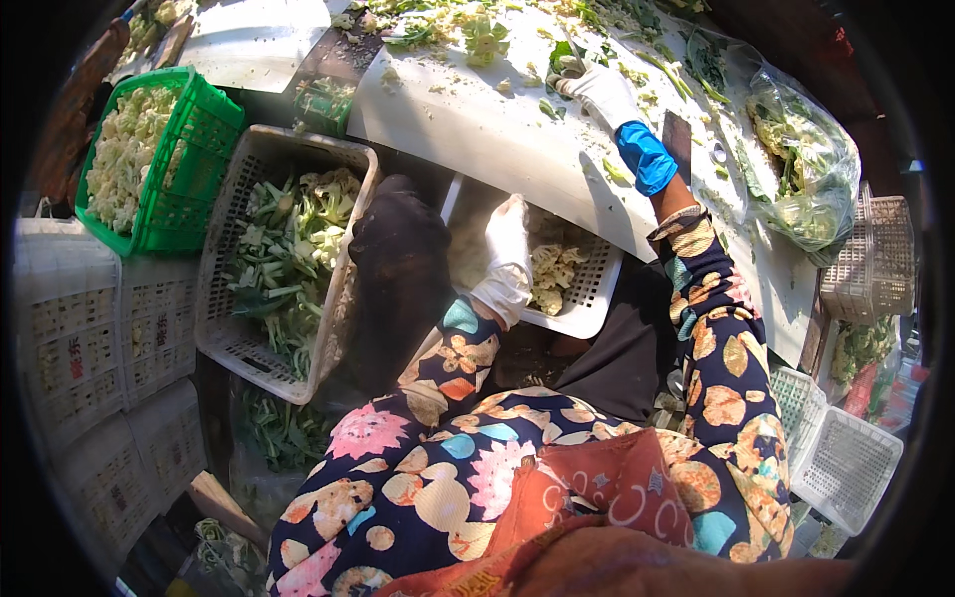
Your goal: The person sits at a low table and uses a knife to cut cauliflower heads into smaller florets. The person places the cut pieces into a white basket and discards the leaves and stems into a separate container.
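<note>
My right hand (600, 93), in a white glove with a blue cuff, rests on the white table top (477, 160). Its fingers are closed around what looks like a knife (573, 46), beside green leaves. My left hand (509, 231), also in a white glove, hangs below the table's near edge, over a white plastic basket (586, 324). Cauliflower florets (553, 277) lie in that basket. The fingers of the left hand point away from me, and whether they hold anything cannot be told. Cauliflower crumbs and a leafy cauliflower piece (485, 39) are scattered on the table.
A pale crate (339, 313) of cauliflower stems and leaves stands left of my knee. Beyond it is a green basket (216, 123) of florets. Stacked white crates (67, 321) line the far left. A clear bag (828, 157) of cauliflower lies at the right; white baskets (850, 455) stand lower right.
</note>
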### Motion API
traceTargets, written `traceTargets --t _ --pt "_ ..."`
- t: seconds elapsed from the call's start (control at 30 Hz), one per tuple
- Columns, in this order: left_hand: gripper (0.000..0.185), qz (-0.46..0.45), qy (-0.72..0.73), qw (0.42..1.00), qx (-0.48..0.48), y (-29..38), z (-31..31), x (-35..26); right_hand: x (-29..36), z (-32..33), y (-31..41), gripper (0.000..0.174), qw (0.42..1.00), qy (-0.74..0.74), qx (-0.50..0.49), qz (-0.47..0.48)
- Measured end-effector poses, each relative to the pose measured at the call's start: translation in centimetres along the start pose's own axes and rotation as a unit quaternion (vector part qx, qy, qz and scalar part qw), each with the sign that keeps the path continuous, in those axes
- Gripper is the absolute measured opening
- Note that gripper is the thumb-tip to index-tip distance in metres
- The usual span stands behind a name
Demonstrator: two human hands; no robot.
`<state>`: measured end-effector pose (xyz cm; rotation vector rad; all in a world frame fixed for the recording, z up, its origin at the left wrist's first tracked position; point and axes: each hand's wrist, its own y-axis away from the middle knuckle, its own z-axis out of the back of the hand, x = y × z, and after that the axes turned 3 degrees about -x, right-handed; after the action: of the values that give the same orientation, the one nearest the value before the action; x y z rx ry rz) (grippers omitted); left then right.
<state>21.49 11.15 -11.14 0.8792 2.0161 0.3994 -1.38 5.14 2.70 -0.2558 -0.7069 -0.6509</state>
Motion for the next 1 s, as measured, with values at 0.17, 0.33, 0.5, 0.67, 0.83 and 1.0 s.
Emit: traceTargets --t 0.17,0.33,0.5,0.67,0.83,1.0 --pt "0.018 -0.015 -0.027 0.999 0.011 1.8 -2.4 -0.6 0.1 -7.4 -13.1 0.063 0.956 0.238 -0.109 0.128" --pt "0.028 0.000 0.043 0.999 0.014 1.8 -3.5 -0.1 0.0 -8.4 -15.0 0.056 0.957 0.283 -0.044 0.045" --pt "0.034 0.061 -0.006 0.997 0.043 1.9 -2.0 -1.3 9.4 -9.1 -7.8 0.056 0.986 0.107 0.077 0.101" --pt "0.031 0.070 -0.018 0.995 0.062 1.8 -2.8 -1.5 13.1 -8.3 -4.8 0.048 0.966 0.022 -0.065 0.248" --pt "0.033 0.065 -0.002 0.996 0.057 1.2 -1.6 -2.7 -0.6 -3.8 -10.4 0.027 0.954 0.224 -0.198 0.011" --pt "0.037 0.072 0.019 0.995 0.070 2.3 -2.3 -2.5 -13.8 2.6 -10.9 0.041 0.918 0.338 -0.126 -0.164"
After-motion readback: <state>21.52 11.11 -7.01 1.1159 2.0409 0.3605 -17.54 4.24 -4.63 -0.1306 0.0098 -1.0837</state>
